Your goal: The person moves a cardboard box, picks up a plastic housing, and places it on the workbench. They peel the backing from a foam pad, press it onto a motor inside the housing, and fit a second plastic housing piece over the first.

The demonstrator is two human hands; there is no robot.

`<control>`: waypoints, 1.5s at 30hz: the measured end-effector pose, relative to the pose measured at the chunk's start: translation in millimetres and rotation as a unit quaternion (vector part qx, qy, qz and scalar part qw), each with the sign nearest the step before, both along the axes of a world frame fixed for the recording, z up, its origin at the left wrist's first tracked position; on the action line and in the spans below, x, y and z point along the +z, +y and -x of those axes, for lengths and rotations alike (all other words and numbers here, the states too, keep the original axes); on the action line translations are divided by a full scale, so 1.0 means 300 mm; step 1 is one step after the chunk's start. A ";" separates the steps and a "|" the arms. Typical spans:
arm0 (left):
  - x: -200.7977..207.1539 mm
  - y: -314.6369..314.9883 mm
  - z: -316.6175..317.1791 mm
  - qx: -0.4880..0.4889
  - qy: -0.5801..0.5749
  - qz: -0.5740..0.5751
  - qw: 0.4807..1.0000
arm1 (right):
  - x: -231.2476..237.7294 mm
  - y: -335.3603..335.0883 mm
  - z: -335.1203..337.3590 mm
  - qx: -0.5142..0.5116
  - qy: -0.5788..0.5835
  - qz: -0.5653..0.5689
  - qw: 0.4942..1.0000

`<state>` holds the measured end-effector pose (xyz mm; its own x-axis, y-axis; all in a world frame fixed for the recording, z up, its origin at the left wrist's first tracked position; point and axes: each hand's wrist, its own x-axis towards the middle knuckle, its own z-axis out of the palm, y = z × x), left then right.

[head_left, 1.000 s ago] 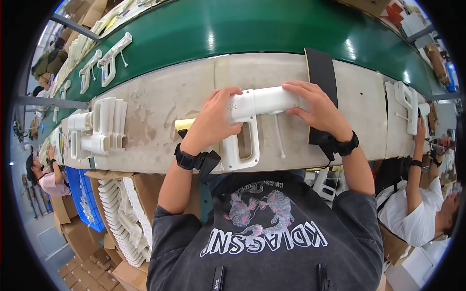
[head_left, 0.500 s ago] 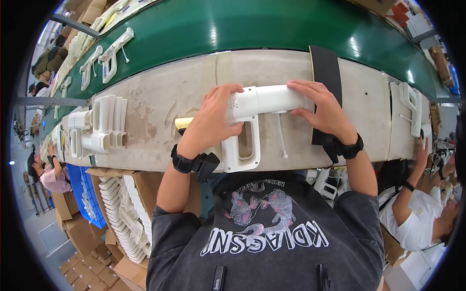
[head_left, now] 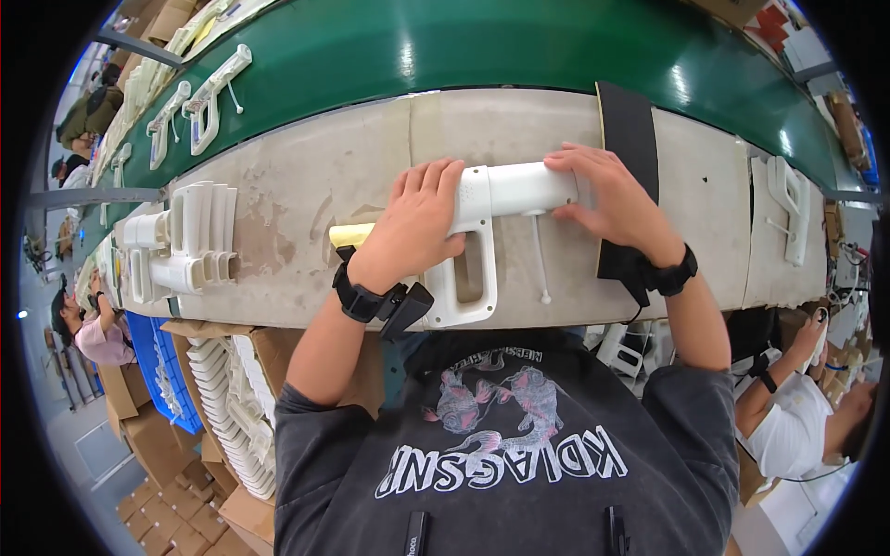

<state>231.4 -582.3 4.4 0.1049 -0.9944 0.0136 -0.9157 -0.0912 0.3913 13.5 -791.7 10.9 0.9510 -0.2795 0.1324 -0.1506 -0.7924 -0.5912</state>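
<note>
A white plastic gun-shaped housing [head_left: 519, 190] with a loop handle lies on the worktable in front of me. From it a thin white cord with a small ball end points toward me. My left hand [head_left: 415, 218] is wrapped over the left end of the barrel, hiding that end. At the right end, my right hand [head_left: 612, 199] holds the barrel, fingers on top and thumb below. Just left of my left wrist lies a yellow and black object [head_left: 350, 235], partly covered by the hand; its kind I cannot make out.
Stacked white housing shells [head_left: 199, 232] stand at the left of the table. A black strip [head_left: 630, 139] lies across it on the right. Beyond runs a green conveyor belt [head_left: 519, 46] carrying similar housings. Another housing [head_left: 791, 208] lies far right, near a co-worker [head_left: 793, 426]. Boxed parts [head_left: 232, 417] stand below left.
My left hand has shifted slightly right along the barrel, and my right fingers have rearranged at its other end. The co-worker at right has drawn a hand back from the table.
</note>
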 end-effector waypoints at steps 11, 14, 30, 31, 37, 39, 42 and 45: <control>0.032 -0.064 0.001 -0.034 -0.043 -0.109 0.992 | 0.033 -0.061 -0.072 0.124 0.126 0.036 0.984; 0.027 -0.089 -0.014 -0.046 -0.027 -0.116 0.992 | 0.036 -0.075 -0.074 0.129 0.137 -0.034 0.982; 0.275 0.011 0.311 -0.027 -0.051 0.038 0.998 | 0.146 0.208 0.312 -0.123 -0.140 -0.506 0.842; 0.276 0.001 0.324 -0.040 -0.053 0.053 0.996 | 0.154 0.221 0.336 -0.151 -0.146 -0.487 0.848; 0.277 -0.063 0.361 -0.118 0.123 0.069 0.983 | 0.148 0.187 0.497 -0.281 -0.231 -0.446 0.818; 0.273 -0.059 0.329 -0.083 0.104 0.151 0.980 | 0.107 0.061 0.616 -0.327 -0.310 -0.481 0.752; 0.243 -0.007 0.205 0.002 0.153 0.163 0.975 | 0.049 -0.162 0.838 -0.458 -0.371 -0.461 0.663; 0.143 0.126 0.056 0.129 0.121 0.161 0.971 | -0.046 -0.403 1.001 -0.547 -0.427 -0.411 0.591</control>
